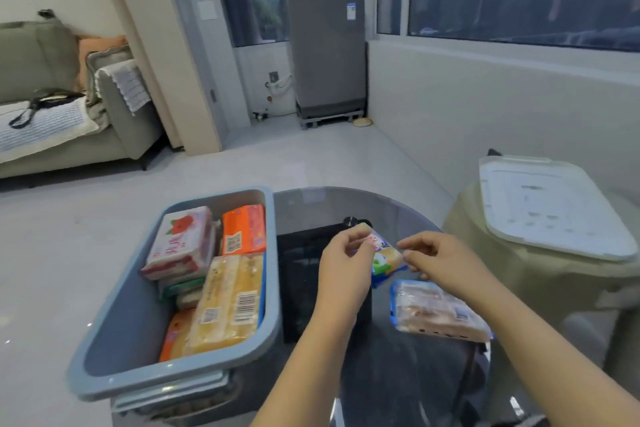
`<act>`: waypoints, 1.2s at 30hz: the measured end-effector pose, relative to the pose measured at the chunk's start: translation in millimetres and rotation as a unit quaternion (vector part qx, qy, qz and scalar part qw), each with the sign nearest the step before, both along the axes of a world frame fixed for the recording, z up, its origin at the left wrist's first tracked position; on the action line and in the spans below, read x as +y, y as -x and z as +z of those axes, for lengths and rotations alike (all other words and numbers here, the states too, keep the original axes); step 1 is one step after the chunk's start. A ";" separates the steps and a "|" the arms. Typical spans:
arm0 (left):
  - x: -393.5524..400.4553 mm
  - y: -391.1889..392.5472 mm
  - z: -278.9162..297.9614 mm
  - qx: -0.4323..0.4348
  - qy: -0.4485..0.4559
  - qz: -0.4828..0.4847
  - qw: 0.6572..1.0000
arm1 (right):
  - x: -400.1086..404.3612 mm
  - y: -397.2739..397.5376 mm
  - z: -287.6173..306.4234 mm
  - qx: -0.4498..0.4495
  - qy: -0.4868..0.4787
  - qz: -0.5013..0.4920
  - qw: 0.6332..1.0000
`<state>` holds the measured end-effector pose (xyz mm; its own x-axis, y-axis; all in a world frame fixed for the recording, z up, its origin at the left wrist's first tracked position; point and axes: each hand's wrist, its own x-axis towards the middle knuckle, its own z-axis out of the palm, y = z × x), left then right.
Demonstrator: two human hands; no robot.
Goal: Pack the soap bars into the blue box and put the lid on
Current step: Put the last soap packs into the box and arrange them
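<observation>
At centre frame, both forearms reach in from the bottom edge. The left hand [343, 253] pinches a blue-and-white soap packet [384, 258] with curled fingers; the right hand [440, 258], half curled, seems to touch its other end. Lower left, the blue box [104, 374] holds several soap packs; the white lid [550, 208] lies right.

The blue box [104, 350] looks like smooth, matt plastic, and the white lid [554, 208] at three o'clock is pale plastic with a faint sheen. The soap bars wear glossy film: the yellow pack [230, 302] in the box shines, as do the small blue-and-white bar [386, 258] and the clear-wrapped pack [436, 310] at five o'clock. The round table [398, 374] is dark reflective glass. The cover [540, 274] beneath the lid appears to be cloth.
</observation>
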<state>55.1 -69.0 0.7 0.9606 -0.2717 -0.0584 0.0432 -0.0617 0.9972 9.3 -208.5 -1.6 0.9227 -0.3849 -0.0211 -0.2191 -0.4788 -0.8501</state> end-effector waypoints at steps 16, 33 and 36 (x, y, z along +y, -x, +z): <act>-88.7 -69.2 -72.6 0.039 -0.370 0.083 0.925 | -60.5 7.0 -35.8 0.240 0.096 0.130 0.957; -94.3 -79.9 -64.1 0.025 -0.390 -0.027 0.920 | -56.7 17.5 -43.8 0.230 0.096 0.105 0.963; -91.5 -78.3 -63.0 0.041 -0.411 -0.035 0.910 | -59.5 24.5 -36.9 0.219 0.072 0.083 0.969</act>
<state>133.4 -160.5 -62.2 0.9262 -0.1644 -0.3392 0.0822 -0.7902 0.6074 -15.2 -268.0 -38.5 0.8868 -0.2593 -0.3825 -0.4538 -0.6455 -0.6144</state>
